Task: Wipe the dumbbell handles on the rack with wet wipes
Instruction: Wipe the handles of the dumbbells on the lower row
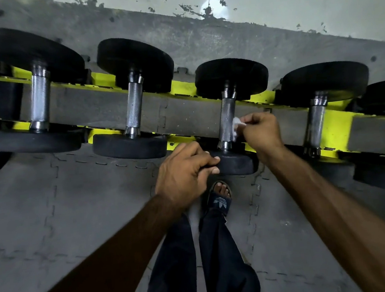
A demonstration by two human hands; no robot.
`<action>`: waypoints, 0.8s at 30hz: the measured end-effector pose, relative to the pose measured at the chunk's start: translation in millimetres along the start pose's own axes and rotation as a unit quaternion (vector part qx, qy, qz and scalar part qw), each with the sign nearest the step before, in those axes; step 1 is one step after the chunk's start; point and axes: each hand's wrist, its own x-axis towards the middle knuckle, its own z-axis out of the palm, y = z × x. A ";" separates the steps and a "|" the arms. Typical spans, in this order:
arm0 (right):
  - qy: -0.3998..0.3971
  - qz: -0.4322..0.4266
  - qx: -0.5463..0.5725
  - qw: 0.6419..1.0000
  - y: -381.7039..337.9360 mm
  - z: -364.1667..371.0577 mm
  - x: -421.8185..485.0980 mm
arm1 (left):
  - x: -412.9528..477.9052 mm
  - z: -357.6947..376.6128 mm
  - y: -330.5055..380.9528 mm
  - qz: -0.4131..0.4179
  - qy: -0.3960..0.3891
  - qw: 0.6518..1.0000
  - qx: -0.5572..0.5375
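Several black dumbbells with knurled steel handles lie across a yellow rack (337,129). My right hand (261,131) pinches a small white wet wipe (237,125) against the right side of the middle dumbbell's handle (226,119). My left hand (186,173) grips the edge of that dumbbell's near black weight plate (235,163), fingers curled over its rim. Other handles, one to the left (134,105), one further left (39,99) and one to the right (316,119), have no hand on them.
Grey interlocking floor mats (51,206) lie below the rack. My legs in dark trousers and a foot in a dark sandal (220,200) stand just under the middle dumbbell. A worn grey wall (290,2) rises behind the rack.
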 end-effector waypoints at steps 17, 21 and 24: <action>0.037 -0.457 -0.245 0.854 -15.7 -0.9 13.1 | 2.8 0.3 -2.5 -0.004 -0.017 1.000 0.003; 0.073 -0.529 -0.529 0.660 -30.5 13.6 24.9 | 3.6 -0.7 -2.6 -0.002 -0.018 1.000 -0.004; 0.040 -0.464 -0.659 0.591 -25.1 21.8 6.5 | 3.6 -0.9 -2.7 -0.002 -0.018 1.000 -0.008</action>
